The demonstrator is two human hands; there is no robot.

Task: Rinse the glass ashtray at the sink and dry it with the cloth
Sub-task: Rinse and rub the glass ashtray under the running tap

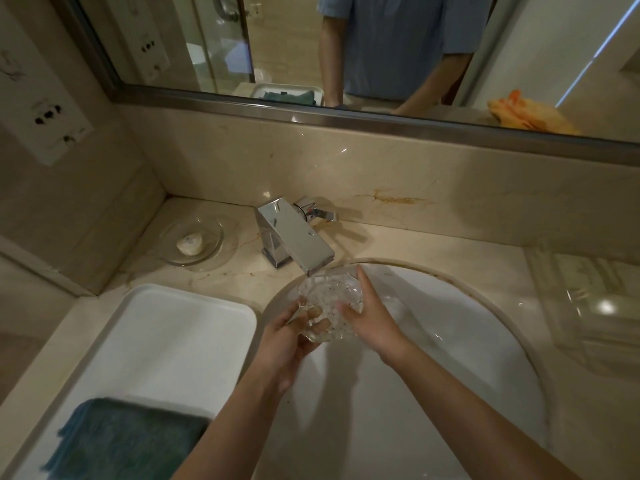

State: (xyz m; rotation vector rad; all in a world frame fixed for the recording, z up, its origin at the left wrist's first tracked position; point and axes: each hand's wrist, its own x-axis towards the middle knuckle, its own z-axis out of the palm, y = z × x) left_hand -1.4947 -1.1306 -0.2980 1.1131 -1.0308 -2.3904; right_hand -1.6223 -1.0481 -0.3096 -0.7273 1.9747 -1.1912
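- Countertop [433, 244] of pale marble runs around everything, backed by a mirror [346, 46] whose frame sits well above the work.
- Sink [450, 323], a white round basin, lies open below the hands with free room toward the person and to the right; its rim curves close behind the faucet.
- Tray [166, 327], white and rimmed, sits just left of the basin; the blue-green cloth [128, 441] lies folded at its near end, not yet touched, so drying remains to be done.
- Faucet [294, 237], square and chromed, overhangs the basin's far edge; its spout ends right above the glass, leaving little clearance upward. Whether water runs cannot be told for certain.
- Left hand [291, 341] grips the near-left side of the piece, fingers curled under and seen through the glass.
- Right hand [367, 313] cups the right edge, fingers fairly straight along the rim.
- Glass ashtray [329, 303] is held over the basin beneath the spout, dark specks showing in it, so rinsing looks to be in progress rather than finished.
- Soap dish [195, 242] stands clear, left of the faucet.
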